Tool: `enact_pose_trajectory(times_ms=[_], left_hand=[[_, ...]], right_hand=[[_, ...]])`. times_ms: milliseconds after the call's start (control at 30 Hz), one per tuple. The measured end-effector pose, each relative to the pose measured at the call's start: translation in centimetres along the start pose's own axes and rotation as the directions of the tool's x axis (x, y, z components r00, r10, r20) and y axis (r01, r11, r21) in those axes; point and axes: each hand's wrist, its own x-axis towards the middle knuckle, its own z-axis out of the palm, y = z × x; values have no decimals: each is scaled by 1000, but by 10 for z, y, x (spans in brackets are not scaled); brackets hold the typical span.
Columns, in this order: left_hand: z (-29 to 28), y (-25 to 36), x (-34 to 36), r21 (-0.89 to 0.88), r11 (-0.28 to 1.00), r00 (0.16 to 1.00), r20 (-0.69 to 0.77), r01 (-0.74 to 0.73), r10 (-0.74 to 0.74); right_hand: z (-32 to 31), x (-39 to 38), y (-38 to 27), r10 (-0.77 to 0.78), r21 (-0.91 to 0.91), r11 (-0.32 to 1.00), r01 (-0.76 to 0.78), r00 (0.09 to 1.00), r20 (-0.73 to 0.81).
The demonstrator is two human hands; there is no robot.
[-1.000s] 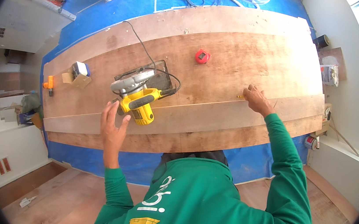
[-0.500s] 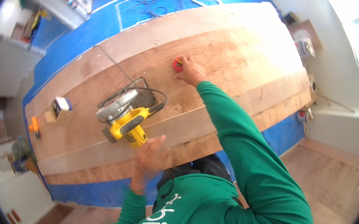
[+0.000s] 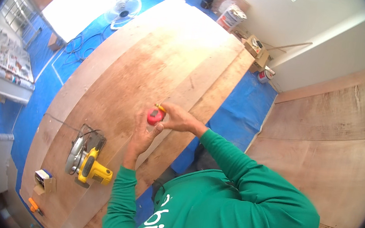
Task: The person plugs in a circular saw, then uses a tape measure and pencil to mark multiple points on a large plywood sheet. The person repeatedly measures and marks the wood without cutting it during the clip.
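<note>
From where I stand, blue sheeting [image 3: 237, 106] surrounds the plywood [image 3: 118, 84]. Above it, the right hand [image 3: 178, 118] pinches the red tape [image 3: 155, 117]; the left hand [image 3: 142, 137] cups alongside, grip unclear. White lettering [image 3: 157, 217] marks the green shirt [image 3: 208, 207].

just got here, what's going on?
A person in a green top is standing at a plywood surface, holding what looks like a red tape measure between the left hand and the right hand. A small yellow item shows at the right fingers; too small to identify. A yellow circular saw rests on the plywood, with neither hand on it. An opened small box lies nearby.
</note>
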Motion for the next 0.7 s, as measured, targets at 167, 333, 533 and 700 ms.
enact_pose_trajectory(times_ms=[167,333,533,700], left_hand=[[113,43,24,-542,766,924,338,345,-177],[234,119,41,-592,577,820,487,562,-299],[323,213,100,-140,780,589,739,609,-327],[363,235,129,32,862,499,804,506,-323]], right_hand=[[-102,-91,37,54,320,945,-64,998,38],[-192,-177,117,212,573,788,-225,973,91],[-292,-258,187,275,596,749,-291,954,122],[-366,-281,218,441,790,521,-323,894,75]])
